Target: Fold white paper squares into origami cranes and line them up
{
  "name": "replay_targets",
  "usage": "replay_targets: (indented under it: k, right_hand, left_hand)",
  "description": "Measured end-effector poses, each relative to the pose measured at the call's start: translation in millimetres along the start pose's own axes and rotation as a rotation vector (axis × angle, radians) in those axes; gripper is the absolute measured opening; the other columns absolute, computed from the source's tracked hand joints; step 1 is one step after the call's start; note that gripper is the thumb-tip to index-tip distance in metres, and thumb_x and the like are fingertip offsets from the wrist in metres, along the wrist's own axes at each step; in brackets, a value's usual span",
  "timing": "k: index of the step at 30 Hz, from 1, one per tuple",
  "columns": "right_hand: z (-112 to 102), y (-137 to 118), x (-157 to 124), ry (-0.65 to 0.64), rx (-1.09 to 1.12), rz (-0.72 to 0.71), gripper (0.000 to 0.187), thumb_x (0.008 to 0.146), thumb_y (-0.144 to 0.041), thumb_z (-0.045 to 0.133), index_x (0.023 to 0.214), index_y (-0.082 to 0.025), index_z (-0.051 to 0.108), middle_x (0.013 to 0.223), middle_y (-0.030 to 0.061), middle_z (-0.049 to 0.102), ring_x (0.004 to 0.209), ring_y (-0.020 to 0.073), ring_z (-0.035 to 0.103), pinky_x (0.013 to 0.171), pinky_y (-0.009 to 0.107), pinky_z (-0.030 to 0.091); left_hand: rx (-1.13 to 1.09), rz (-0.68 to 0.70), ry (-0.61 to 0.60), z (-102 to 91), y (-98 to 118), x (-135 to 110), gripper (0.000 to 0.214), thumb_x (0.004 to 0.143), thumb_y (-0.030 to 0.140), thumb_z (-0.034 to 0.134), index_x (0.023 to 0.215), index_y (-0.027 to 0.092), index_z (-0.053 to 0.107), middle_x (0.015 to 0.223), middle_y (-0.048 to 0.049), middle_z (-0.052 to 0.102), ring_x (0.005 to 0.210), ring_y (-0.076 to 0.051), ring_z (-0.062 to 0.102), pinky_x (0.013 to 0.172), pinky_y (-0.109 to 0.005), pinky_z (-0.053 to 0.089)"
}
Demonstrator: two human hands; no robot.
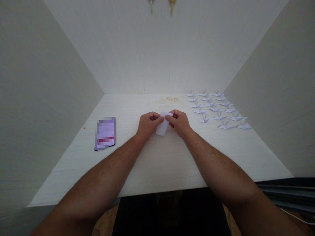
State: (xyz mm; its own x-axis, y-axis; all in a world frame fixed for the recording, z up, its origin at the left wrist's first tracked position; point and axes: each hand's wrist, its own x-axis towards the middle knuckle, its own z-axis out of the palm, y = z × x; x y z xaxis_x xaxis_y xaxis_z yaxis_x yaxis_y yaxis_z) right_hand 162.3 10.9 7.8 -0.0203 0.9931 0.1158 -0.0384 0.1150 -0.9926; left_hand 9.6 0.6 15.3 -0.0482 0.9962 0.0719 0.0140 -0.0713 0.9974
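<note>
A small folded piece of white paper (161,128) is held over the middle of the table, tilted toward me. My left hand (149,124) pinches its upper left edge between thumb and fingers. On the other side my right hand (180,122) pinches the upper right part, with its thumb lying on the paper. Both thumbs are close together near the top of the sheet. The fingertips behind the paper are partly hidden.
Several white folded paper cranes (213,105) stand in rows at the table's back right. A phone-like flat object with a blurred screen (105,132) lies at the left. White walls enclose the white table (162,167) on three sides.
</note>
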Motion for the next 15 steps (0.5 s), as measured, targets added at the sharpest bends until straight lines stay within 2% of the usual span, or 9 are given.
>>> replay_targets:
  k: [15]
  right_hand:
    - [-0.2,-1.6,-1.5,0.01,-0.016,0.007,0.022,0.066,-0.036,0.074,0.069,-0.02,0.06,0.048,-0.007,0.05,0.043,0.008,0.042,0.043,0.022,0.037]
  left_hand:
    - [0.019,0.008,-0.007,-0.3,-1.0,0.2,0.021,0.063,0.032,0.08,0.067,0.017,0.067,0.061,-0.0002,0.064,0.053,-0.011,0.052,0.05,-0.022,0.041]
